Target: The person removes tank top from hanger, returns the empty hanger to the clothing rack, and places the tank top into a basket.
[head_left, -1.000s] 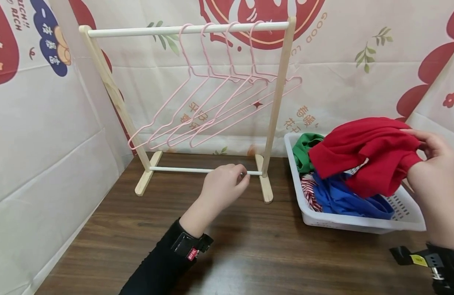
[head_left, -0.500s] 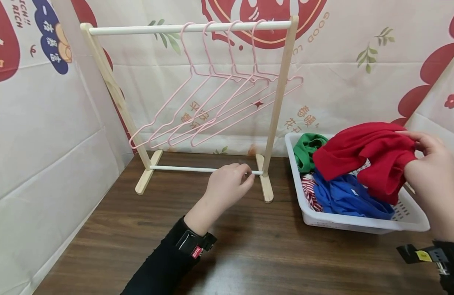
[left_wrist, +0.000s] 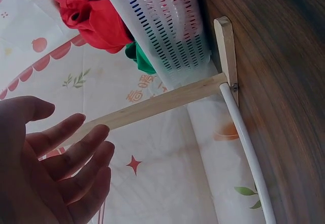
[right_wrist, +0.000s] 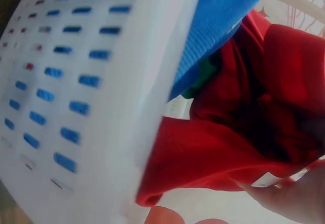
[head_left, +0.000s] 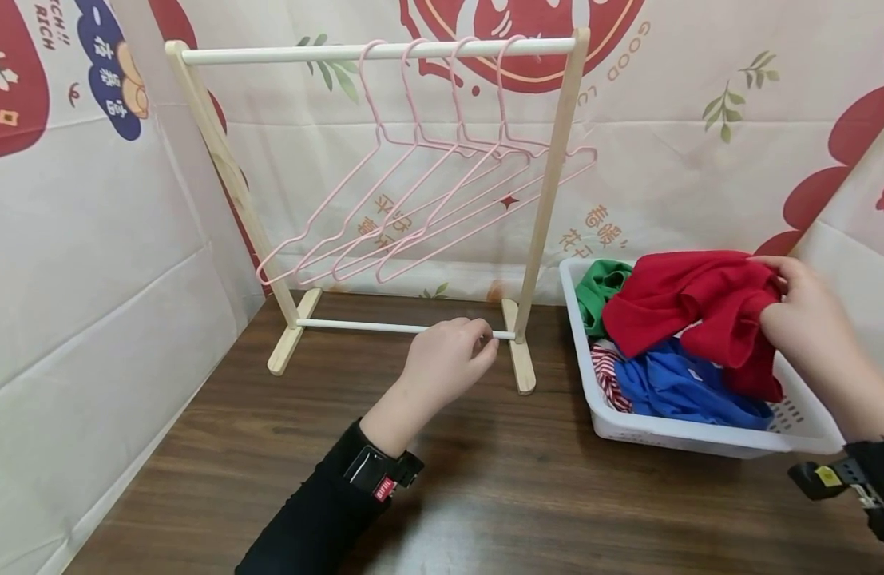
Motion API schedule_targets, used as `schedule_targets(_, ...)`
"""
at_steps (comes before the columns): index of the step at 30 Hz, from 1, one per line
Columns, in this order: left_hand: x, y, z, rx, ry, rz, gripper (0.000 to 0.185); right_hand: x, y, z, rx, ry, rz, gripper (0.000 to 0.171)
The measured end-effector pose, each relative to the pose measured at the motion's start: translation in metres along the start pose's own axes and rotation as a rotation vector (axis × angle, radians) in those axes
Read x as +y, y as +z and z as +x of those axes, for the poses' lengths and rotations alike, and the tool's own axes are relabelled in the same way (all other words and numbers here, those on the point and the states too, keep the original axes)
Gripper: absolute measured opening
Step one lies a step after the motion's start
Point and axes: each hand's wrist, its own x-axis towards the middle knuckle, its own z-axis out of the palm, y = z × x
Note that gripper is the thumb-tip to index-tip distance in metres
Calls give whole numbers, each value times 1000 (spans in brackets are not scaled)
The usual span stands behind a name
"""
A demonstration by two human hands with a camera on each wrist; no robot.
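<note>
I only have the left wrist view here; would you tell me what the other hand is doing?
Observer: The right hand grips a red garment over the white basket.
Operator: Thanks. What else is in that basket?
Observer: A blue garment, a green one and a red-and-white striped one.
Operator: And is anything hanging on the rack?
Observer: Four bare pink hangers hang on its top rail; the left hand is by the bottom rail.

We see soft red cloth garment [head_left: 693, 299], perforated white plastic basket [head_left: 700, 435], pale matt wooden rack [head_left: 545, 200], and glossy dark wood-grain worktop [head_left: 485, 495].
</note>
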Motion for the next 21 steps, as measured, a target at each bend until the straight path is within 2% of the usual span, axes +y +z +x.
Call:
schedule_targets(5, 0, -2, 1, -10, -4, -12, 16, 2, -2, 13, -93, -51, -59, 67)
schedule_targets(10, -1, -2, 1, -25, -7, -24, 16, 2, -1, 25, -123, -100, -115, 57)
schedule_targets(16, -1, -3, 0, -31, -15, -13, 16, 6, 4, 37, -165, -125, -168, 51)
schedule_targets(21, -1, -4, 0, -46, -19, -20, 17, 11, 6, 47, -248, -110, -187, 52)
